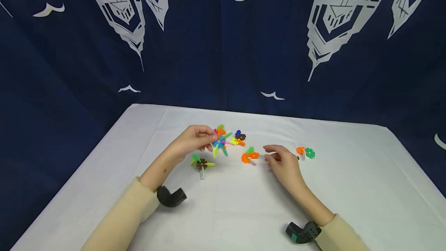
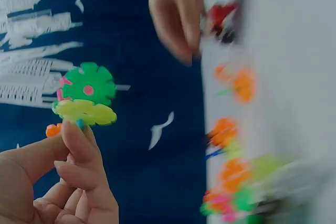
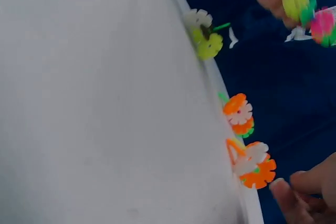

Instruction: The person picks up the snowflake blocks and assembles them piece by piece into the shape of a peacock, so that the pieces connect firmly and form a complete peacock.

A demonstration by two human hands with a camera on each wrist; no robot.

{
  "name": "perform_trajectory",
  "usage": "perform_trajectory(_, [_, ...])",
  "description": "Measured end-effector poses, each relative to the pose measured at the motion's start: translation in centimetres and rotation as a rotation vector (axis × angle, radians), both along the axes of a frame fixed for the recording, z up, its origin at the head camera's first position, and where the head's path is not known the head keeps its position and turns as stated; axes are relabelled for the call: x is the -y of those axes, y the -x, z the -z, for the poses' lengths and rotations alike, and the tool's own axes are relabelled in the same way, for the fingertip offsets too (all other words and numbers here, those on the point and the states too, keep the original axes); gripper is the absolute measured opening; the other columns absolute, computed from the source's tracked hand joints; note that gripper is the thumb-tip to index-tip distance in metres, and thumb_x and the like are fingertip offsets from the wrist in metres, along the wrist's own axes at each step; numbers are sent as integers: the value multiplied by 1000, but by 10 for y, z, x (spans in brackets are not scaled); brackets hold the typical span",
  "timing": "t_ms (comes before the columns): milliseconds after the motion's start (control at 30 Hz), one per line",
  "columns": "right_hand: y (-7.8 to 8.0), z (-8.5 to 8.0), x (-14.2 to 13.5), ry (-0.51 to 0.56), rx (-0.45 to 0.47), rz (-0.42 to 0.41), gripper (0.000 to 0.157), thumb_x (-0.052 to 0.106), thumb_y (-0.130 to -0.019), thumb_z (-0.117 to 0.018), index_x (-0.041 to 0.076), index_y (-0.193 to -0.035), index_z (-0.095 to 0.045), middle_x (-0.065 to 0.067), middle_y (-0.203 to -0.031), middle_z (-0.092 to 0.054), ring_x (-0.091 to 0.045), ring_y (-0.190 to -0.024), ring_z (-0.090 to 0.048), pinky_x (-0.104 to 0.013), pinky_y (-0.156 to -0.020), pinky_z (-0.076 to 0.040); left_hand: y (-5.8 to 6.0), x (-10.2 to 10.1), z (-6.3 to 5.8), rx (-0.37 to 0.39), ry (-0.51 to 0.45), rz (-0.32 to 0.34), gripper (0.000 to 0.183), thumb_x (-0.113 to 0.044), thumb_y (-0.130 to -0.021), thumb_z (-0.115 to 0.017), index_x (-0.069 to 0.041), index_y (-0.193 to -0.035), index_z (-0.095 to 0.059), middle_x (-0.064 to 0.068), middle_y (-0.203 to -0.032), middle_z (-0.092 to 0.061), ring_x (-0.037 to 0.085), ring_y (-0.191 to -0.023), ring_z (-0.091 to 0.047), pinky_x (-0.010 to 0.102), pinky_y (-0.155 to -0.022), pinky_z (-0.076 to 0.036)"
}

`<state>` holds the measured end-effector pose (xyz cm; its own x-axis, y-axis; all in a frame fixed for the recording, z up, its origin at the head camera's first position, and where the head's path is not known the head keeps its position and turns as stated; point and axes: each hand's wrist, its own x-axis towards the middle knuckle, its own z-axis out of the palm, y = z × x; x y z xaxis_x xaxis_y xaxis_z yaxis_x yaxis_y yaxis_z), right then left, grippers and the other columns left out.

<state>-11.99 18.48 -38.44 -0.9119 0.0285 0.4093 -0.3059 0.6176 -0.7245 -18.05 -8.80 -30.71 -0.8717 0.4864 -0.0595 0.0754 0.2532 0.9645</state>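
My left hand (image 1: 195, 139) pinches a cluster of interlocking plastic snowflake discs (image 1: 219, 143) between thumb and fingertips, raised over the table. In the left wrist view, the held cluster shows a green disc (image 2: 89, 85) and a yellow disc (image 2: 86, 113), with bits of pink, blue and orange. My right hand (image 1: 285, 165) hovers over the table, fingers loosely bent, with nothing seen between them. Just left of its fingertips lies an orange and green disc cluster (image 1: 249, 157). Another cluster with a green disc (image 1: 309, 153) is beyond it on the right.
A brown, green and yellow cluster (image 1: 201, 164) with a clear disc lies below my left hand. Farther back are a blue, brown and yellow cluster (image 1: 238, 137) and an orange and green one (image 1: 221, 128). The white-covered table (image 1: 237, 212) ends at a dark blue curtain (image 1: 223, 57).
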Motion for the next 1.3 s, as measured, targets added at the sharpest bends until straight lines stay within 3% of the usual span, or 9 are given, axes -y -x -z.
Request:
perform_trajectory(200, [14, 14, 11, -123, 130, -2, 19, -5, -79, -70, -2, -98, -68, -8, -84, -63, -9, -55, -56, -22, -48, -49, -50, 15, 47, 168, -91, 94, 17, -11, -89, -65, 5, -94, -64, 6, -69, -62, 15, -60, -55, 21, -58, -47])
perform_trajectory(367, [15, 17, 16, -150, 173, -13, 14, -6, -79, -70, -2, -93, -68, -3, -71, -62, -10, -52, -54, -22, -48, -48, -68, 14, 67, 216, -121, 101, 16, -9, -87, -66, 6, -94, -64, 5, -72, -63, 12, -61, -58, 24, -63, -53])
perform_trajectory(500, [7, 20, 15, -135, 185, -53, 9, -6, -80, -69, 0, -87, -69, -1, -69, -61, -10, -53, -55, -21, -49, -49, -73, 13, 73, 261, -128, 101, 16, -9, -88, -65, 6, -94, -64, 5, -71, -63, 11, -61, -58, 23, -63, -53])
perform_trajectory(667, [-15, 24, 10, -24, 219, -187, 9, -6, -81, -69, 2, -84, -68, 1, -68, -62, -11, -56, -59, -23, -53, -53, -77, 12, 80, 320, -128, 168, 14, -8, -89, -63, 5, -94, -63, 4, -68, -61, 11, -59, -58, 20, -60, -51])
perform_trajectory(800, [-33, 21, 4, 115, 292, -304, 5, -3, -84, -67, 0, -88, -67, -3, -72, -64, -14, -61, -62, -26, -58, -56, -75, 11, 86, 319, -130, 200, 13, -7, -89, -62, 5, -93, -62, 4, -66, -60, 12, -58, -58, 20, -59, -52])
perform_trajectory(967, [-51, 11, 0, 307, 361, -364, 9, 0, -87, -64, -6, -95, -64, -12, -82, -65, -19, -67, -63, -32, -63, -57, -70, 8, 90, 336, -155, 197, 13, -5, -89, -63, 6, -93, -63, 6, -71, -62, 12, -61, -58, 24, -65, -55])
perform_trajectory(1133, [-64, 5, 8, 319, 250, -395, 7, 1, -86, -65, -2, -93, -65, -8, -82, -65, -20, -65, -63, -34, -61, -56, -70, 8, 94, 333, -170, 185, 15, -5, -89, -63, 9, -96, -63, 5, -73, -63, 11, -61, -58, 24, -65, -54])
perform_trajectory(1300, [-66, 7, 12, 297, 154, -382, 9, -4, -84, -66, 2, -91, -67, -3, -80, -66, -19, -63, -62, -32, -58, -56, -70, 9, 97, 338, -181, 178, 16, -4, -88, -63, 10, -96, -63, 5, -73, -63, 10, -60, -58, 23, -64, -54])
